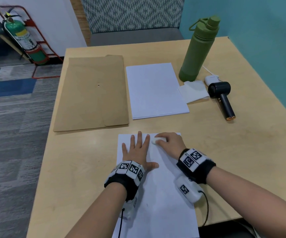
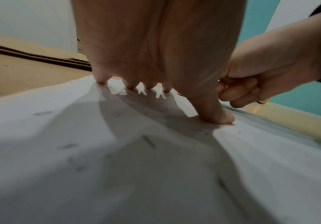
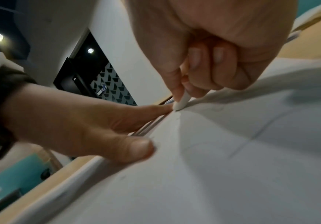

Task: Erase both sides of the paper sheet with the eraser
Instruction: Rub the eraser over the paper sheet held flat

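Note:
A white paper sheet (image 1: 159,200) lies on the wooden table (image 1: 80,169) in front of me, with faint pencil marks (image 2: 149,141) on it. My left hand (image 1: 137,150) lies flat on the sheet's upper left part, fingers spread and straight, pressing it down. My right hand (image 1: 168,141) pinches a small white eraser (image 1: 155,140) between thumb and fingers. The eraser's tip (image 3: 181,103) touches the paper near the top edge, right beside my left index finger (image 3: 151,110). The other right fingers are curled into the palm.
Beyond the sheet lie a stack of white paper (image 1: 156,90) and a brown envelope (image 1: 92,93). At the right stand a green bottle (image 1: 198,50), a tissue (image 1: 193,91), a small white case (image 1: 211,79) and a dark handheld fan (image 1: 222,98).

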A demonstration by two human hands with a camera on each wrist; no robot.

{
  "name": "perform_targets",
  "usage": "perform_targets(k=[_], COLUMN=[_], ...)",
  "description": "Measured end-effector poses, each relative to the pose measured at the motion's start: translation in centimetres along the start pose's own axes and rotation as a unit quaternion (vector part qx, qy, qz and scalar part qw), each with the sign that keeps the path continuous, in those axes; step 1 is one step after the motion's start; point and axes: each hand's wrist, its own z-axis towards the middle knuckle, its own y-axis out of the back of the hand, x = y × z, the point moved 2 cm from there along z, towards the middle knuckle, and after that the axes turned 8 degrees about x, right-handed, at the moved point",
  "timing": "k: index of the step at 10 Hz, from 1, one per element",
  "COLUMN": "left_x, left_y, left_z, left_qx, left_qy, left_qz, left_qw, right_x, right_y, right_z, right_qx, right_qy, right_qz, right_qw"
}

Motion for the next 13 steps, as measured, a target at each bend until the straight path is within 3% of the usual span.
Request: perform_targets(k=[1, 2, 3, 4, 6, 8, 9, 10, 11, 12, 13], left_x=[0.0, 0.0, 0.0, 0.0, 0.0, 0.0, 0.1, 0.1, 0.2, 0.1, 0.1], left_y=[0.0, -0.1, -0.1, -0.1, -0.1, -0.1, -0.2, -0.2, -0.1, -0.2, -0.2], left_z=[0.1, 0.1, 0.2, 0.1, 0.0, 0.1, 0.1, 0.1, 0.1, 0.1, 0.1], left_qx=[-0.002, -0.008, -0.007, -0.004, -0.007, -0.005, -0.012, -0.009, -0.004, -0.005, -0.009], left_qy=[0.000, -0.001, 0.000, 0.005, 0.003, 0.002, -0.001, -0.003, -0.005, -0.003, -0.001], left_qz=[0.001, -0.004, 0.002, 0.009, 0.004, 0.004, -0.002, 0.000, -0.001, -0.002, -0.003], left_qw=[1.000, 1.000, 1.000, 1.000, 1.000, 1.000, 1.000, 1.000, 1.000, 1.000, 1.000], right_x=[0.1, -0.1, 0.2, 0.3, 0.2, 0.4, 0.3, -0.3, -0.6, -0.5, -1.1], right_y=[-1.3, -2.5, -0.9, -0.2, -2.2, -0.9, -2.9, -1.9, 0.1, -1.1, -2.6], right_z=[-1.0, -2.1, -0.5, 0.3, -1.4, 0.0, -1.8, -1.3, -0.4, -1.4, -2.5], right_qx=[-0.013, 0.053, 0.040, -0.025, 0.058, -0.022, 0.022, 0.031, -0.023, -0.018, 0.042], right_qy=[-0.006, -0.006, 0.001, -0.004, 0.018, -0.009, -0.009, -0.010, -0.021, -0.015, -0.006], right_qz=[0.015, 0.000, -0.014, 0.017, -0.017, 0.015, 0.019, 0.001, 0.019, 0.020, 0.010], right_qw=[1.000, 0.999, 0.999, 1.000, 0.998, 1.000, 1.000, 0.999, 0.999, 1.000, 0.999])
